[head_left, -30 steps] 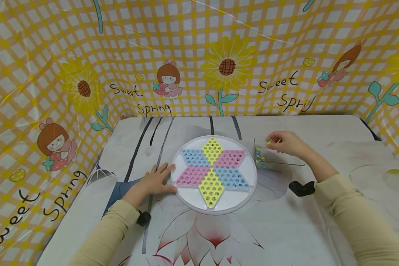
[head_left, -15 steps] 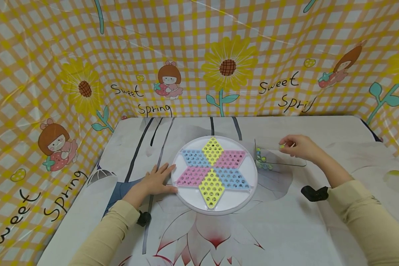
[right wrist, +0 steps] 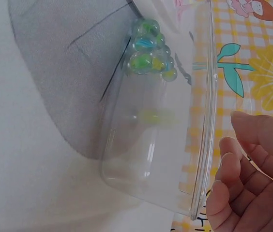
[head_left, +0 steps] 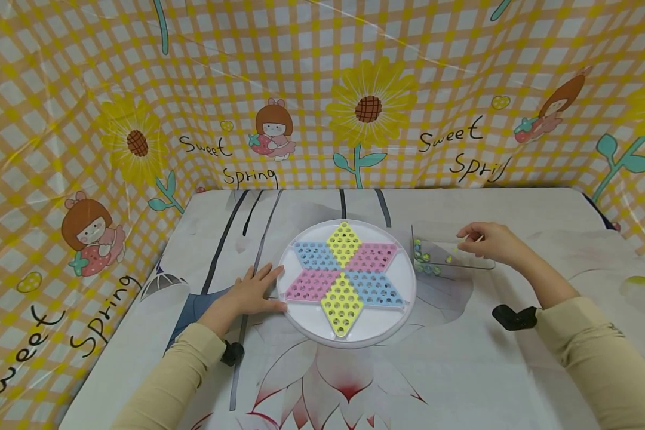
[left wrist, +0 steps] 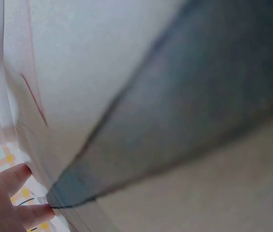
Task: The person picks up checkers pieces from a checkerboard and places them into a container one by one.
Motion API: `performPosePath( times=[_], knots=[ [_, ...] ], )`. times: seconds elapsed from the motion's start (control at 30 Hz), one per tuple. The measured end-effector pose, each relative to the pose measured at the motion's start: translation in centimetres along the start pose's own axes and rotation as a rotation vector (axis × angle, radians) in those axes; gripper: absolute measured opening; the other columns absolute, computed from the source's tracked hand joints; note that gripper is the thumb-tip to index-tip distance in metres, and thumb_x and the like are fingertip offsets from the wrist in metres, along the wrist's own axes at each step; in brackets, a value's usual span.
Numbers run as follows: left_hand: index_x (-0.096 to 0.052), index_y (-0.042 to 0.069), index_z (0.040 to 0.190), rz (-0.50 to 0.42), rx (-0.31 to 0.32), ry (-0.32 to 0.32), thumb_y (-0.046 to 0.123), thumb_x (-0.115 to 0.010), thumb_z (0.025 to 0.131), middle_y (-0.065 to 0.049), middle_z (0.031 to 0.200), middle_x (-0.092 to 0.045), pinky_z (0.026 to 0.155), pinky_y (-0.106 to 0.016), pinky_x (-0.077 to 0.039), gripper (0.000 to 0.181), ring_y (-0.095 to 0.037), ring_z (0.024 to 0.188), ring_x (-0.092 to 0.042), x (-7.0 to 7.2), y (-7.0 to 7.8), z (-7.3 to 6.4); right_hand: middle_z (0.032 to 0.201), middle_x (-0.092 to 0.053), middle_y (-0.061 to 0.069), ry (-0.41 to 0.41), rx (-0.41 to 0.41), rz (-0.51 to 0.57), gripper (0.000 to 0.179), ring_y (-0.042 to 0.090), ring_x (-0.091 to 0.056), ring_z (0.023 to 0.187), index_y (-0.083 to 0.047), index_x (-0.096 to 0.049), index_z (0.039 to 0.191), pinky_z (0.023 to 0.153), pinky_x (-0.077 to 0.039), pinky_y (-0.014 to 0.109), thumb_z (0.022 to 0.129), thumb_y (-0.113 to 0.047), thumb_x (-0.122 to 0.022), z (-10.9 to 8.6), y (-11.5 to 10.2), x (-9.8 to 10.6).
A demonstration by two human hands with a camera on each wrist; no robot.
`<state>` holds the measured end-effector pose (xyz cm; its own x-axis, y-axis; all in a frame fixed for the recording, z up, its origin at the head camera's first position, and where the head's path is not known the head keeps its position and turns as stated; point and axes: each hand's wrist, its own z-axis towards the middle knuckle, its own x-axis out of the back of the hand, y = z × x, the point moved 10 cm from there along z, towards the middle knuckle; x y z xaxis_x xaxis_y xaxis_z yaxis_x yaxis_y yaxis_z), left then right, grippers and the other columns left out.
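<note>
A round white Chinese checkers board [head_left: 389, 323] with yellow, pink and blue holed sections lies on the table. My left hand [head_left: 254, 292] rests at its left edge, fingers spread; the left wrist view shows only part of that hand [left wrist: 6, 193]. To the right of the board is a clear plastic box [right wrist: 127, 169], with several green, yellow and blue glass marbles [right wrist: 148, 53] gathered at its board-side end. One yellow-green marble [head_left: 449, 259] is apart from them, blurred in the right wrist view. Above the box's other end, my right hand [head_left: 489, 240] has loosely bent fingers and holds nothing.
The table [head_left: 451, 370] has a cloth with printed flowers and dark lines. Behind and to the left hangs a yellow checked curtain [head_left: 312, 54]. A black wrist device [head_left: 515, 318] sits by the right sleeve, another [head_left: 232, 353] by the left.
My right hand moved right across the box and let go of a yellow-green marble, which is now apart from the fingers. The left hand stayed at the board's edge.
</note>
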<state>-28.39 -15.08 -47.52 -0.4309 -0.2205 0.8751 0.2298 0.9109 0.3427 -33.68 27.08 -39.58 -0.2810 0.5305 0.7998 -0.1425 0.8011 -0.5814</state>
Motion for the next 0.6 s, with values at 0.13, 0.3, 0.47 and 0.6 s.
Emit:
performPosePath(
  times=[0.13, 0.3, 0.47, 0.6],
  knots=[
    [-0.018, 0.021, 0.148, -0.004, 0.005, -0.002, 0.058, -0.062, 0.076, -0.013, 0.153, -0.013, 0.100, -0.069, -0.013, 0.092, -0.049, 0.135, -0.004, 0.0, -0.1, 0.0, 0.086, -0.057, 0.009, 0.007, -0.006, -0.003, 0.035, 0.016, -0.052, 0.068, 0.005, -0.055, 0.112, 0.056, -0.044, 0.028, 0.088, -0.020, -0.061, 0.0, 0.2, 0.1],
    [-0.018, 0.021, 0.148, 0.000, 0.000, 0.000, 0.059, -0.062, 0.077, -0.014, 0.153, -0.013, 0.100, -0.069, -0.014, 0.092, -0.049, 0.135, -0.003, 0.1, 0.0, 0.1, 0.087, -0.058, 0.011, 0.029, -0.002, 0.001, 0.035, 0.017, -0.054, 0.069, 0.005, -0.054, 0.113, 0.055, -0.045, 0.028, 0.089, -0.020, -0.059, -0.3, 0.2, 0.5],
    [-0.017, 0.020, 0.148, -0.016, -0.012, -0.012, 0.058, -0.062, 0.077, -0.014, 0.153, -0.013, 0.099, -0.070, -0.013, 0.093, -0.049, 0.135, -0.004, 0.2, 0.1, -0.1, 0.088, -0.059, 0.012, 0.071, 0.016, -0.011, 0.036, 0.012, -0.054, 0.066, 0.005, -0.054, 0.113, 0.054, -0.045, 0.026, 0.090, -0.023, -0.058, -1.1, 0.1, 1.3],
    [-0.016, 0.017, 0.148, -0.008, -0.014, 0.012, 0.058, -0.063, 0.076, -0.016, 0.152, -0.014, 0.099, -0.069, -0.014, 0.095, -0.050, 0.134, -0.006, 1.0, 0.0, -0.7, 0.088, -0.060, 0.012, 0.128, 0.034, -0.051, 0.037, 0.003, -0.052, 0.063, 0.005, -0.055, 0.113, 0.055, -0.044, 0.025, 0.090, -0.025, -0.058, -1.8, 0.2, 2.3]
  ],
)
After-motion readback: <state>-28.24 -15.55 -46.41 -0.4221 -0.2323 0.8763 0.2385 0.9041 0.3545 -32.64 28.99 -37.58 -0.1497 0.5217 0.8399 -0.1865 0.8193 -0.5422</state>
